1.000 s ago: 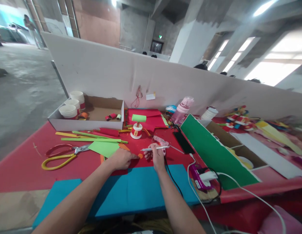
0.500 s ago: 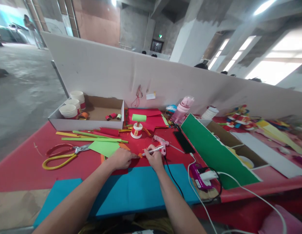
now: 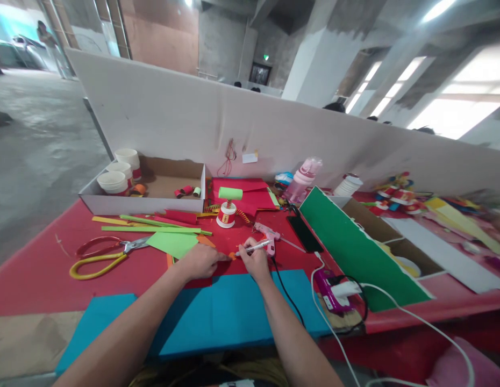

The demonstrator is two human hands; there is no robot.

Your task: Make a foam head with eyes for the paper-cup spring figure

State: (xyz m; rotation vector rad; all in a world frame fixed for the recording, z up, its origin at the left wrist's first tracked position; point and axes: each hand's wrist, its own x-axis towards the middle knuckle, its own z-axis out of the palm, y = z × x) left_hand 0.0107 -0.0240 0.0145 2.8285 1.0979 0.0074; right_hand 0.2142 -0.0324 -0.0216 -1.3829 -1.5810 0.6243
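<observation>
My right hand (image 3: 255, 260) is closed around a silvery-white pen (image 3: 253, 248), its tip at a small orange paper piece (image 3: 233, 256) on the red table. With the index finger stretched out and the others curled, my left hand (image 3: 202, 260) presses that piece from the left. Just behind stands a paper-cup figure (image 3: 226, 215) with a green paper roll on top and coiled paper arms. A pink glue gun (image 3: 270, 236) lies beside my right hand. Green paper (image 3: 173, 244) lies next to my left hand, with large scissors (image 3: 108, 258) further left.
A white box (image 3: 145, 206) with paper cups and rolls stands back left. On the right are a phone (image 3: 304, 234), a purple power strip (image 3: 333, 293) with cables, and a green-sided box (image 3: 355, 252). Blue sheets (image 3: 234, 317) cover the front edge. A pink bottle (image 3: 302, 180) stands behind.
The view has shifted very slightly. Both hands, the pen and the orange piece keep nearly the same places.
</observation>
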